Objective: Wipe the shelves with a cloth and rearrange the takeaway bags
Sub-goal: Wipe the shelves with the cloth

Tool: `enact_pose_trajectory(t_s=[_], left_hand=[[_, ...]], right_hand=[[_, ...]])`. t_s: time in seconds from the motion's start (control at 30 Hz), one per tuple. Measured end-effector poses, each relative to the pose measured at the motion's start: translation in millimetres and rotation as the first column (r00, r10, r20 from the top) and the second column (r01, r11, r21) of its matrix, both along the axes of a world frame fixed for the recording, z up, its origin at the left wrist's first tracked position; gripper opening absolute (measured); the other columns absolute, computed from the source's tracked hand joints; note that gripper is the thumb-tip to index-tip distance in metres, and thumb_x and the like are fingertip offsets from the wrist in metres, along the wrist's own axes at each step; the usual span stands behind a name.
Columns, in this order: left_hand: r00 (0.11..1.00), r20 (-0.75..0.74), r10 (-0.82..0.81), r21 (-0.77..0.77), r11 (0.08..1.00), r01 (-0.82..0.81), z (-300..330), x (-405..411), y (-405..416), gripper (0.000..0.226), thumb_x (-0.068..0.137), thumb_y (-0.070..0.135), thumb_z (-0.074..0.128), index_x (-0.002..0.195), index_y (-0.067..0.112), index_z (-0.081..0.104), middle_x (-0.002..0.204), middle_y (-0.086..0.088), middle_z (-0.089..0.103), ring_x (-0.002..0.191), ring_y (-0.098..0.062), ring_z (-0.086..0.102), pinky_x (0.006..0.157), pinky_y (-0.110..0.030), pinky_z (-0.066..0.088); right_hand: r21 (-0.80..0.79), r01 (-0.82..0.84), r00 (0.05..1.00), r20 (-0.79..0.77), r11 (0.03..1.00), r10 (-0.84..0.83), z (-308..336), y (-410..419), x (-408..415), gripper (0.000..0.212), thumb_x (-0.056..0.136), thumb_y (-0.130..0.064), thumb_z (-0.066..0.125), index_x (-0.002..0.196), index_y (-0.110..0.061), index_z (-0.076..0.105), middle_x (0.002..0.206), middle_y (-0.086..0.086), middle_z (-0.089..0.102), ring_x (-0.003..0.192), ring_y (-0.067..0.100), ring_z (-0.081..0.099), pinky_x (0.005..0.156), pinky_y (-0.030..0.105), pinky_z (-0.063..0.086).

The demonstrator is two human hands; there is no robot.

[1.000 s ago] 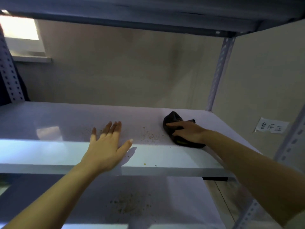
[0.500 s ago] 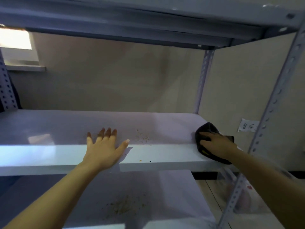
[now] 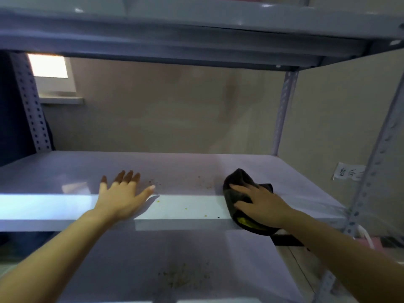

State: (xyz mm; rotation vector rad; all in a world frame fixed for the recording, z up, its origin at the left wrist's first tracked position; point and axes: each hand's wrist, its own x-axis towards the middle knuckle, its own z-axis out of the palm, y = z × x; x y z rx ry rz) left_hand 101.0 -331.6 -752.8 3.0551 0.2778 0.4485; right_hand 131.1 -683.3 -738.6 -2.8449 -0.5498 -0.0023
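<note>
A pale metal shelf (image 3: pixel 65 176) runs across the middle of the view, with scattered crumbs (image 3: pixel 203 184) near its front. My right hand (image 3: pixel 260 204) presses flat on a dark cloth (image 3: pixel 238 182) draped over the shelf's front edge at the right; a yellow patch of the cloth shows under my palm. My left hand (image 3: pixel 122 195) lies flat on the front lip, fingers spread, holding nothing. No takeaway bags are clearly in view.
The lower shelf (image 3: pixel 131 270) carries a patch of crumbs (image 3: pixel 181 278). Another shelf (image 3: pixel 196 47) hangs close overhead. Perforated uprights (image 3: pixel 380 149) stand at the right and at the left upright (image 3: pixel 32 106). A paper label (image 3: pixel 347 171) is stuck on the wall. Something pink (image 3: pixel 367 241) sits low right.
My right hand slid the cloth out to the shelf's right end, then back left toward the crumbs. My left hand stayed flat on the front edge. The camera tilted upward.
</note>
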Motion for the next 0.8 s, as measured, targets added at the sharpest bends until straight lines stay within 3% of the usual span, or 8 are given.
enact_pose_trajectory(t_s=[0.13,0.3,0.47,0.57,0.73,0.8], left_hand=[[0.992,-0.063,0.105,-0.098,0.989,-0.111,-6.5,1.9,16.7,0.087,0.083,0.077,0.012,0.151,0.023,0.019,0.159,-0.003,0.018,0.145,-0.030,0.015,0.115,-0.054,0.005],[0.990,-0.038,0.136,-0.076,0.987,-0.139,-9.8,4.8,16.4,0.085,0.083,0.077,0.013,0.144,0.020,0.031,0.149,-0.008,0.037,0.136,-0.035,0.032,0.112,-0.053,0.014],[0.993,0.002,0.121,-0.083,0.989,-0.120,-11.1,2.0,16.5,0.080,0.085,0.076,0.019,0.135,0.017,0.039,0.137,-0.010,0.051,0.124,-0.036,0.044,0.104,-0.046,0.031],[0.992,0.028,0.123,-0.100,0.988,-0.119,-9.1,2.1,17.1,0.074,0.086,0.073,0.023,0.129,0.016,0.043,0.132,-0.011,0.055,0.120,-0.036,0.046,0.100,-0.044,0.035],[0.993,0.025,0.111,-0.139,0.985,-0.107,-8.1,0.0,19.1,0.067,0.087,0.071,0.025,0.121,0.017,0.047,0.126,-0.011,0.058,0.116,-0.036,0.048,0.097,-0.044,0.038],[0.994,0.026,0.108,-0.142,0.985,-0.103,-7.4,-0.1,19.8,0.069,0.087,0.071,0.026,0.124,0.017,0.047,0.128,-0.012,0.057,0.117,-0.037,0.048,0.098,-0.044,0.038]], right_hand=[[-0.076,-0.040,0.999,0.004,0.996,0.041,0.9,13.9,-10.8,0.057,0.090,-0.060,0.038,0.142,-0.058,0.014,0.159,-0.016,0.009,0.144,0.025,0.013,0.111,0.054,0.022],[-0.040,-0.194,0.981,-0.005,0.980,0.194,11.0,62.4,12.1,0.054,0.090,-0.061,0.041,0.139,-0.061,0.019,0.158,-0.019,0.011,0.145,0.019,0.012,0.114,0.051,0.019],[-0.081,-0.053,0.998,-0.036,0.995,0.051,14.5,88.0,82.4,0.053,0.093,-0.049,0.032,0.144,-0.051,0.019,0.160,-0.004,0.011,0.141,0.029,0.024,0.113,0.047,0.022],[-0.014,-0.035,0.997,-0.064,0.999,0.034,17.0,98.8,97.4,0.047,0.097,-0.041,0.030,0.144,-0.042,0.029,0.157,0.003,0.023,0.134,0.032,0.035,0.111,0.042,0.026],[0.171,-0.128,0.970,-0.186,0.977,0.159,16.9,79.4,58.1,0.048,0.085,-0.032,0.045,0.121,-0.062,0.047,0.136,-0.004,0.045,0.102,0.016,0.055,0.092,0.030,0.043],[0.190,-0.187,0.960,-0.171,0.964,0.220,15.9,55.2,33.8,0.049,0.078,-0.037,0.043,0.114,-0.071,0.044,0.136,-0.011,0.044,0.102,0.012,0.055,0.091,0.028,0.042]])
